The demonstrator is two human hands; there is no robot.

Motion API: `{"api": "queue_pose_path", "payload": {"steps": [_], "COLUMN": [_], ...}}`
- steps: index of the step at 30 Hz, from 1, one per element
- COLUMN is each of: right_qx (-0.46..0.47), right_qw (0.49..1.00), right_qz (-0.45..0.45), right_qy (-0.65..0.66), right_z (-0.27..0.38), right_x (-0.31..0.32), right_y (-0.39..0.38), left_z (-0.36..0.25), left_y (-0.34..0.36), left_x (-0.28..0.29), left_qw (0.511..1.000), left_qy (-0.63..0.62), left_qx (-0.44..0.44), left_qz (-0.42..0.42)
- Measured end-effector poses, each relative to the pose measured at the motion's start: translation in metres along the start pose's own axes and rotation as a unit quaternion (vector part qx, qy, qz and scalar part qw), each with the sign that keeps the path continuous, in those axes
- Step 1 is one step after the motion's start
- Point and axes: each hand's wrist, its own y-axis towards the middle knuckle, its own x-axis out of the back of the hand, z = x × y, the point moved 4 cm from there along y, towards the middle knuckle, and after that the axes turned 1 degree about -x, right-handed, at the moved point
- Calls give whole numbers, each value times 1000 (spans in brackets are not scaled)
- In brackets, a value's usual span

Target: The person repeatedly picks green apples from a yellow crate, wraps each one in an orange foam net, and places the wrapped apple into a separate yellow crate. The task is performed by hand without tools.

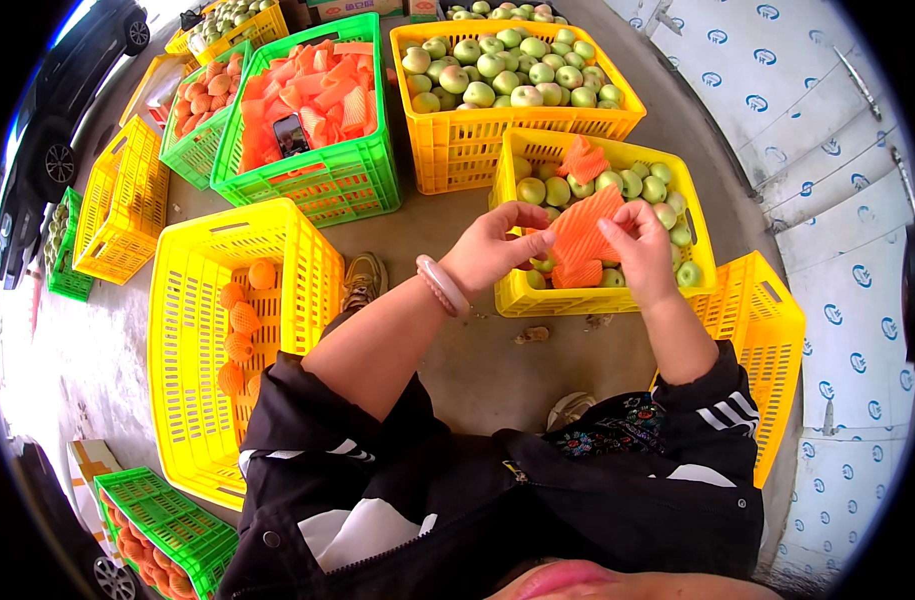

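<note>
Pinched an orange foam sleeve (584, 232) narrowly between thumb and fingers of the right hand (645, 240), above the near half of a yellow crate (617, 300) of green apples (632, 183). Had the left hand (497, 245) at the sleeve's left edge, thumb and forefinger slightly parted; could not tell whether gripping it. Saw another foam piece (584, 160) on the crate's far apples. Saw, to the left, orange-netted fruit (243, 318) in a larger yellow crate (199, 300) and, farther off, a phone (290, 135) on heaped sleeves (327, 95).
</note>
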Motion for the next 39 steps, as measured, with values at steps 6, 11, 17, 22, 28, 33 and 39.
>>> {"api": "queue_pose_path", "payload": {"steps": [6,11,17,22,28,33,39], "right_qx": [125,167,-23,-114,-125,70,78], "right_qw": [976,944,992,971,966,989,843], "right_qz": [-25,73,124,164,175,119,237], "right_qy": [-175,-274,-26,134,146,-56,-476], "right_z": [20,45,21,12,6,17,13], "right_x": [-38,-56,-64,-57,-54,-52,-58], "right_y": [-38,-60,-55,-48,-46,-50,-58], "left_z": [3,1,0,6,13,27,-4], "left_y": [-6,-7,-12,-10,-2,2,-9], "left_x": [-15,-11,-27,-22,-15,-7,-4], "left_qw": [998,991,975,987,988,990,941], "left_qy": [-53,48,-211,-130,-149,-84,270], "left_qx": [-32,-54,62,17,3,89,-100], "left_qz": [-6,-116,-14,89,44,-63,-180]}}
